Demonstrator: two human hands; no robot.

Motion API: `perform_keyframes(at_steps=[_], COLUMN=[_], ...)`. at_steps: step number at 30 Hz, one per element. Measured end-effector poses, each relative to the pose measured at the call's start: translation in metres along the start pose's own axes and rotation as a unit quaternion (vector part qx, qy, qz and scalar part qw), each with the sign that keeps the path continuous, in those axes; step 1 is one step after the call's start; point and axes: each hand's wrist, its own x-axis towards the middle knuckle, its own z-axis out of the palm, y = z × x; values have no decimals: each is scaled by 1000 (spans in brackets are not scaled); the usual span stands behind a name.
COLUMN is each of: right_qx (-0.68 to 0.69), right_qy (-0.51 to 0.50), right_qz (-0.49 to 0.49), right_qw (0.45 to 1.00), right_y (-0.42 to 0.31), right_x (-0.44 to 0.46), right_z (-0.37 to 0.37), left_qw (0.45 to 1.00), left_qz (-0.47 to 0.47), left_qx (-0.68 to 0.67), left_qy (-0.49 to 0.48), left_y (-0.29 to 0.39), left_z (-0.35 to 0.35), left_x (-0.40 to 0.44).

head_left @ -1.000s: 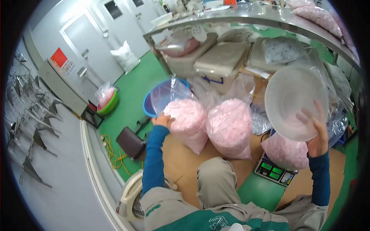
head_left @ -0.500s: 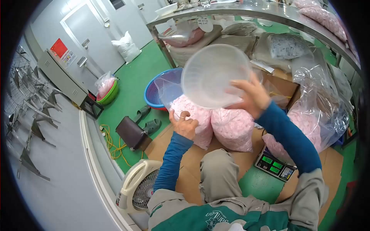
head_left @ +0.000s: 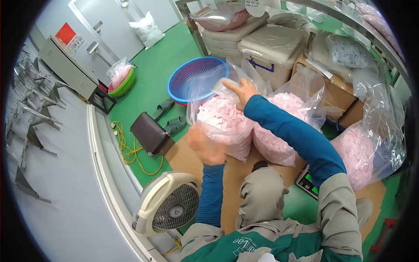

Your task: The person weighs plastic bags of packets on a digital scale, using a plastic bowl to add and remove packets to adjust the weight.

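Observation:
A clear plastic bag (head_left: 205,131) of small pale pink pieces stands open-topped on the cardboard in front of me. My right hand (head_left: 244,92) is at its far rim, fingers closed on the film. At the near left side of the same bag is my left hand (head_left: 207,144), smeared by motion, so its fingers cannot be made out. A second bag of pink pieces (head_left: 275,142) stands against the first on the right. Farther right leans a third, larger bag (head_left: 354,153).
A blue basket (head_left: 174,87) stands behind the bags. A digital scale (head_left: 307,183) is partly hidden by my right arm. Left are a fan (head_left: 174,209), a brown stool (head_left: 150,133), slippers (head_left: 175,126) and a yellow cord (head_left: 131,153). A plastic storage box (head_left: 266,65) sits under the metal table.
The translucent tub in my right hand is out of view, and that hand is now at the bag's rim. My left hand has moved down toward me. The camera view has shifted.

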Motion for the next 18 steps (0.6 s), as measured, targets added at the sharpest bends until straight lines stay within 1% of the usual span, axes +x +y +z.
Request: perform_keyframes(at_steps=[1, 2, 3, 4, 5, 6, 7, 8, 10, 11, 12, 13, 14, 15, 16, 17, 18], right_qx=[20, 16, 17, 17, 27, 47, 67, 77, 170, 185, 228, 272, 323, 339, 355, 373, 414], right_qy=[10, 17, 4, -8, -45, -54, -62, -31, -81, -63, -64, -64, -95, -81, -68, -8, -29], right_qz=[3, -5, -15, -25, -32, -23, -14, -12, 33, 35, 61, 87, 190, 182, 172, 151, 231], right_qw=[1000, 1000, 1000, 1000, 998, 997, 996, 996, 982, 980, 970, 956, 922, 919, 917, 916, 880], right_y=[2, 5, 9, 13, 17, 19, 21, 22, 27, 26, 30, 33, 29, 40, 62, 87, 72], right_x=[4, 10, 13, 15, 14, 12, 9, 4, 0, -2, -1, -1, -4, -4, -3, -3, -5], right_z=[3, 10, 18, 26, 34, 43, 52, 58, 61, 63, 64, 66, 61, 79, 114, 160, 143], left_qw=[990, 962, 917, 893, 866, 734, 548, 618, 627, 622, 623, 624, 624, 696, 760, 773, 749], left_qz=[-137, -260, -377, -438, -495, -631, -721, -668, -639, -669, -691, -700, -709, -662, -607, -598, -612], left_qx=[-27, -56, -83, -63, -43, -234, -408, -407, -445, -406, -367, -346, -326, -280, -231, -207, -250], left_qy=[12, 57, 100, 80, 59, 89, 112, 78, -6, -11, -24, -32, -41, -15, 14, 44, 43], left_y=[-29, -67, -107, -154, -167, -173, -157, -160, -174, -191, -221, -225, -214, -200, -183, -186, -178], left_z=[-1, 6, 16, 29, 36, 50, 65, 76, 93, 101, 108, 109, 105, 102, 99, 104, 98], left_x=[-18, -40, -64, -98, -100, -106, -94, -97, -103, -107, -127, -126, -111, -98, -81, -84, -79])
